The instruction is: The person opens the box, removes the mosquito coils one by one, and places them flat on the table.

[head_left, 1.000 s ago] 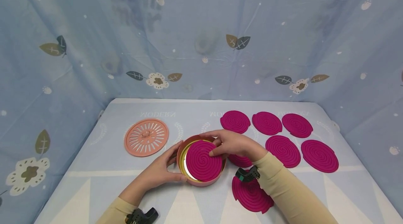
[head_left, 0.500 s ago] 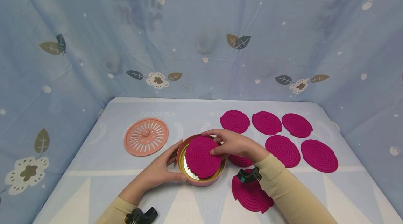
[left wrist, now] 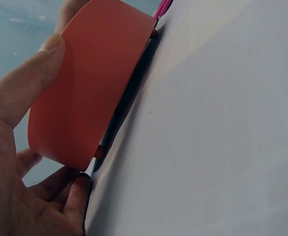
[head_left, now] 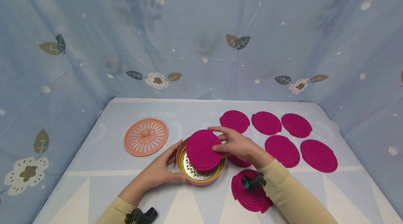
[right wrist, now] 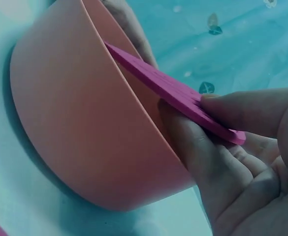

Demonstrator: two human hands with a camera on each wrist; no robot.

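A magenta mosquito coil (head_left: 203,150) is pinched at its right edge by my right hand (head_left: 234,143), thumb on top and fingers beneath. In the right wrist view the coil (right wrist: 173,93) tilts out over the rim of a round coral-pink mosquito coil holder (head_left: 201,183). Inside the holder, a shiny metal plate with small raised points shows below the coil. My left hand (head_left: 162,170) grips the holder's left side, thumb in front and fingers behind. From the left wrist, the holder's wall (left wrist: 84,88) stands on short feet on the table.
A slotted coral lid (head_left: 146,137) lies left of the holder. Several magenta coils lie flat on the right, among them one (head_left: 282,151) beyond my right forearm and one (head_left: 248,197) partly under my wrist. A blue patterned curtain (head_left: 201,35) surrounds the table.
My right hand has moved up and slightly back with the coil, uncovering more of the metal plate in the holder. The left hand has stayed put on the holder.
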